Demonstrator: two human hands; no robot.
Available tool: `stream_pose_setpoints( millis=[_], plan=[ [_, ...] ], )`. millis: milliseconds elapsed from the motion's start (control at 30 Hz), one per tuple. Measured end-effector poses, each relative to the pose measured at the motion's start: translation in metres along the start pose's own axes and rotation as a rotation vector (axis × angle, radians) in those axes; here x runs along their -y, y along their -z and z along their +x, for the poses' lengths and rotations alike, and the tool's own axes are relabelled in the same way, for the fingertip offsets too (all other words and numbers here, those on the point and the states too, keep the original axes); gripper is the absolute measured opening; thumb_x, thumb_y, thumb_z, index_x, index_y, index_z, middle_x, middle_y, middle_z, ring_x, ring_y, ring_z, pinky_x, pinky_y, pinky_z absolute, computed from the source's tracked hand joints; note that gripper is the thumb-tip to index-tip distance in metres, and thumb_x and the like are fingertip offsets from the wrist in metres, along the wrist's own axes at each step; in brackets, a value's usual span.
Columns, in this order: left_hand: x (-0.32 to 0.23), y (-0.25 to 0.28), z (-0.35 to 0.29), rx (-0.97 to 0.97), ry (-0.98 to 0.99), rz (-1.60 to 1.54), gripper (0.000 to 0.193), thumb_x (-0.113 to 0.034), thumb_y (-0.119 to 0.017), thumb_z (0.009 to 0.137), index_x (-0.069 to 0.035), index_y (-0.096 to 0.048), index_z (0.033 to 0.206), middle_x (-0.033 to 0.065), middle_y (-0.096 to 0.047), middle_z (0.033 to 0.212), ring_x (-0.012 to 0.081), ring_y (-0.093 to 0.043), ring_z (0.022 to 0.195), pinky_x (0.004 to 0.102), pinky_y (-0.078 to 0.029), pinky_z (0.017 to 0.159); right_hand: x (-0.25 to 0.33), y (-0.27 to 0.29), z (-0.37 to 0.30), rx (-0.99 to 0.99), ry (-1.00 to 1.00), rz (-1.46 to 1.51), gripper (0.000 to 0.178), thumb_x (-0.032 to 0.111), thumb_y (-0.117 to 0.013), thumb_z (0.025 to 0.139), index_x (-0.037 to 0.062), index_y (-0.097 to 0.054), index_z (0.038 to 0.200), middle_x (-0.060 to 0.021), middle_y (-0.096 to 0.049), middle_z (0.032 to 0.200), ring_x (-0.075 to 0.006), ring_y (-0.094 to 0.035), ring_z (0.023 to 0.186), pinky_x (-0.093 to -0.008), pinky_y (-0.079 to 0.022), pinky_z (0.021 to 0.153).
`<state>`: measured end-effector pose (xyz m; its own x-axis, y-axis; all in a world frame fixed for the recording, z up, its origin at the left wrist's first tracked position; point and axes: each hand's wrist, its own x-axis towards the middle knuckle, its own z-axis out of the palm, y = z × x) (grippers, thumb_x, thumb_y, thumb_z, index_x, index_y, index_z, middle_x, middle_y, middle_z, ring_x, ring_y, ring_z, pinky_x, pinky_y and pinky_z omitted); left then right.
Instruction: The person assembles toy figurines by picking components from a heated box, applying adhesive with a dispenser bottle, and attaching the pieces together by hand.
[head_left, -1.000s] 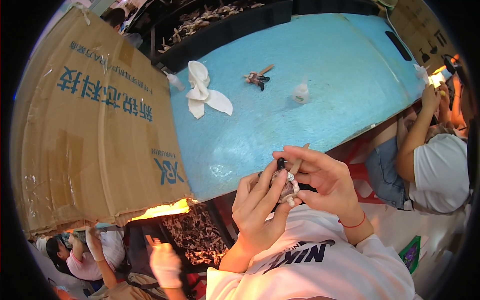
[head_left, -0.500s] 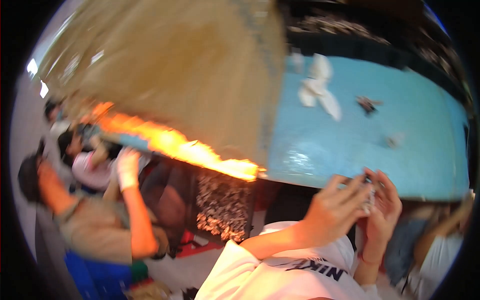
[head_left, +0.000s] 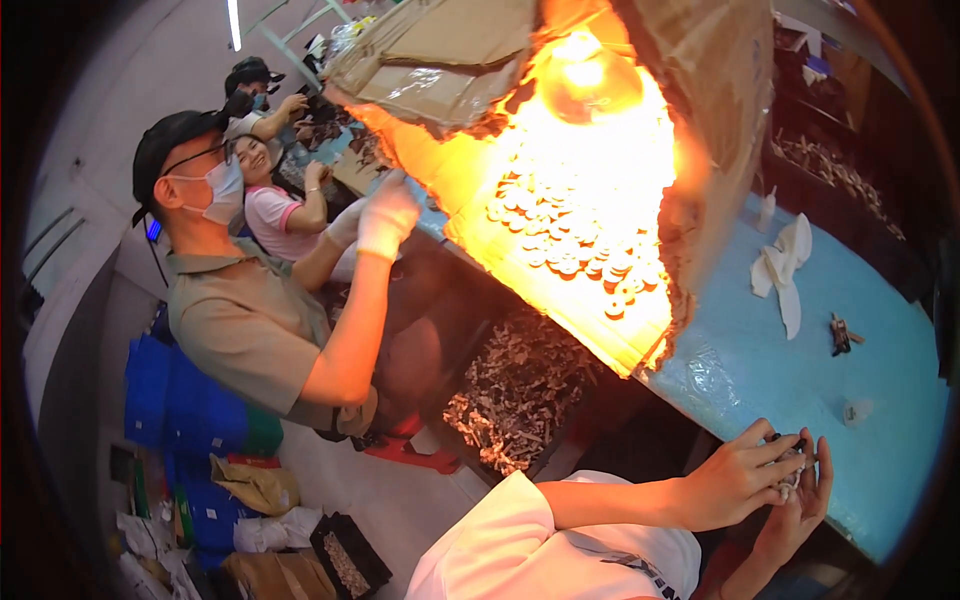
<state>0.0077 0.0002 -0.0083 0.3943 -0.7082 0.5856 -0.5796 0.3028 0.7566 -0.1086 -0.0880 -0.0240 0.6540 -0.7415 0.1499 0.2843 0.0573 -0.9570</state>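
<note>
Both our hands, left hand (head_left: 738, 478) and right hand (head_left: 802, 497), pinch one small dark part (head_left: 790, 465) at 4 o'clock over the blue worktop (head_left: 760, 370); our head has swung left, so the work goes on unchanged

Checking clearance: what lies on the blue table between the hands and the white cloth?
Head view: only bare blue table between the hands and white cloth.

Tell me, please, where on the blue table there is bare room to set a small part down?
The blue table is bare between the white cloth, the small dark part and the hands. The cardboard hood crowds its left end.
</note>
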Motion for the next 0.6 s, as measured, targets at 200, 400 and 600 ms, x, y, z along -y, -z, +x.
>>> stream_pose_setpoints(
  millis=[200,400,600],
  plan=[
    [0.0009,0.0016,-0.0031,0.006,-0.007,0.035,0.044,-0.013,-0.069,0.068,0.004,-0.057,0.107,0.0191,-0.054,0.109,0.0341,-0.048,0.091,0.038,-0.047,0.075,-0.0019,-0.0041,0.0001,-0.017,0.001,-0.032,0.065,0.019,-0.06,0.078,-0.002,-0.032,0.133,-0.0237,-0.043,0.129,-0.0287,-0.05,0.112,-0.0341,-0.042,0.094],
    [-0.0008,-0.0009,-0.0047,0.041,-0.001,0.056,0.045,-0.012,-0.069,0.068,0.005,-0.056,0.108,0.0192,-0.054,0.11,0.0341,-0.048,0.092,0.0381,-0.047,0.076,-0.0035,-0.0005,-0.0015,0.013,0.008,-0.008,0.066,0.021,-0.061,0.077,-0.0019,-0.032,0.133,-0.0237,-0.044,0.128,-0.0291,-0.051,0.111,-0.0347,-0.042,0.094],
    [0.0026,-0.0016,-0.0019,0.049,0.003,0.045,0.045,-0.012,-0.068,0.068,0.005,-0.056,0.108,0.0194,-0.053,0.112,0.0342,-0.047,0.092,0.0383,-0.046,0.077,-0.0093,0.0046,0.0018,-0.013,-0.001,-0.023,0.069,0.024,-0.062,0.077,-0.0027,-0.032,0.133,-0.0241,-0.043,0.129,-0.0293,-0.051,0.111,-0.0348,-0.042,0.093]
  ],
)
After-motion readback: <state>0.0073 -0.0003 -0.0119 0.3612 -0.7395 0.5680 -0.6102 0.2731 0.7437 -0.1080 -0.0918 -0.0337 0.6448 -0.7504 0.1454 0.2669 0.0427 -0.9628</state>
